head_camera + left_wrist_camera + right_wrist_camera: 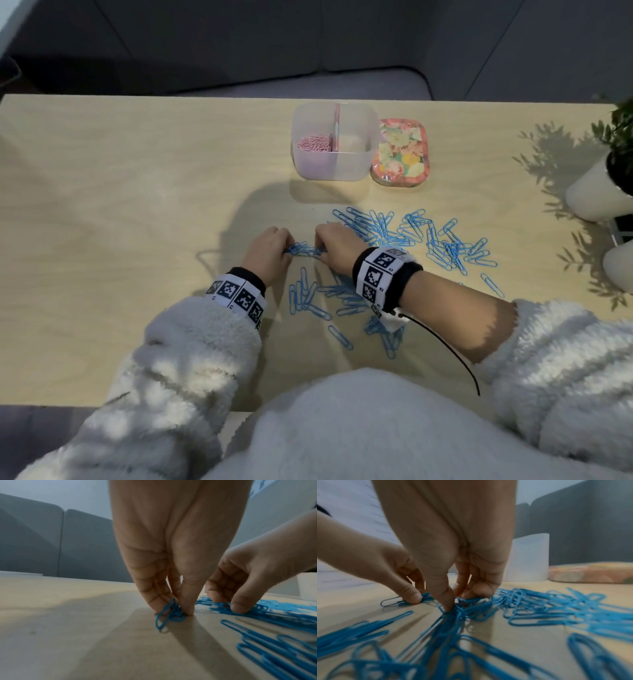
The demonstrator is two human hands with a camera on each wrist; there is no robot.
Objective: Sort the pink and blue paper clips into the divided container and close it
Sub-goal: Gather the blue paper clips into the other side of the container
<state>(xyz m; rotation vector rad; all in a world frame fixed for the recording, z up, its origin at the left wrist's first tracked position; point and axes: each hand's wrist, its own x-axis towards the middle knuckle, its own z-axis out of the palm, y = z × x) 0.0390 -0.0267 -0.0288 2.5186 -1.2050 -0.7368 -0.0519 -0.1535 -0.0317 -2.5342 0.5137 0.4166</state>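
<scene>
step: we're gathering blue paper clips (407,236) on the table (137,192); pink paper clips (313,143) already sit in the divided container (334,168)'s left half, far side
left hand (269,251): fingers pinching a blue bunch
right hand (337,245): fingertips pinching the same bunch
next: we'd lift it into the bare right compartment, then fit the floral lid (400,152) lying just right of it
writing: none readable, only wristband marker squares

Bare table (120,192) left of clips (411,236)

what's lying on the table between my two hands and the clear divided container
In the head view, a bare strip of wooden table, in shadow, separates the left hand and right hand from the clear divided container; the scattered blue paper clips lie rightward.
</scene>
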